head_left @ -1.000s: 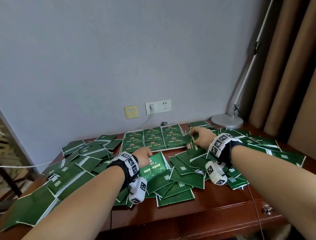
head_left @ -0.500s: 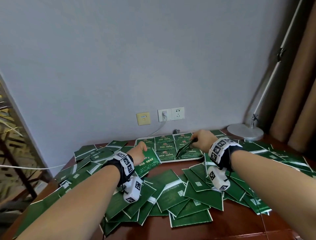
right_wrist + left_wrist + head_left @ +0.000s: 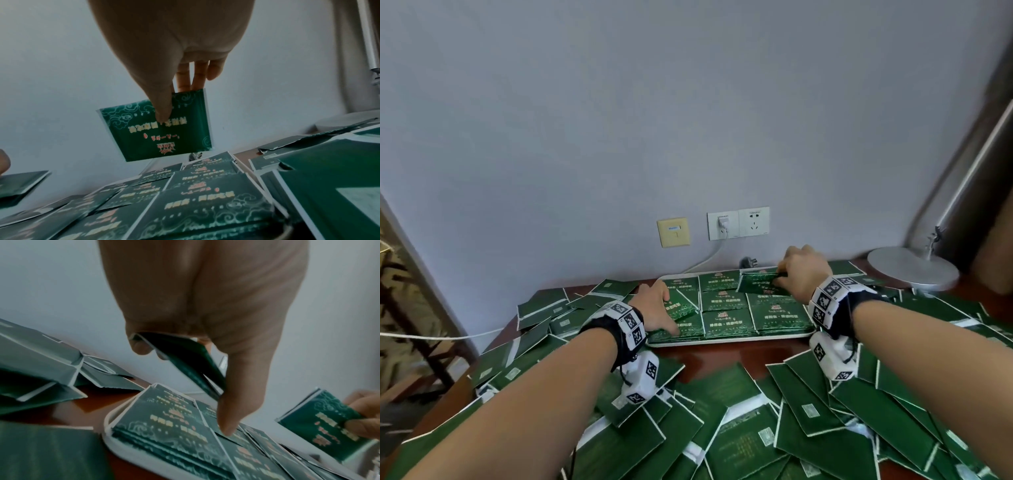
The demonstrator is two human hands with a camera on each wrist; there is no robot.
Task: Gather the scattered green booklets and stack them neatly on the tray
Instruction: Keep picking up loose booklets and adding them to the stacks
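Note:
A white tray (image 3: 726,340) at the back of the wooden desk carries rows of stacked green booklets (image 3: 726,320). My left hand (image 3: 659,308) hovers over the tray's left stacks and pinches a green booklet (image 3: 185,360) between thumb and fingers. My right hand (image 3: 799,274) is over the tray's far right corner and pinches another green booklet (image 3: 162,129) by its edge, held just above the stacks. Many more loose green booklets (image 3: 739,411) lie scattered over the desk in front of the tray and on both sides of it.
A round lamp base (image 3: 912,269) with its pole stands at the back right. Wall sockets (image 3: 738,223) with a plugged white cable sit behind the tray. A strip of bare desk (image 3: 722,356) lies just in front of the tray. A chair frame (image 3: 410,308) stands left.
Both hands have moved forward from the scattered pile to the tray, each carrying a booklet. The head view has drawn nearer to the tray.

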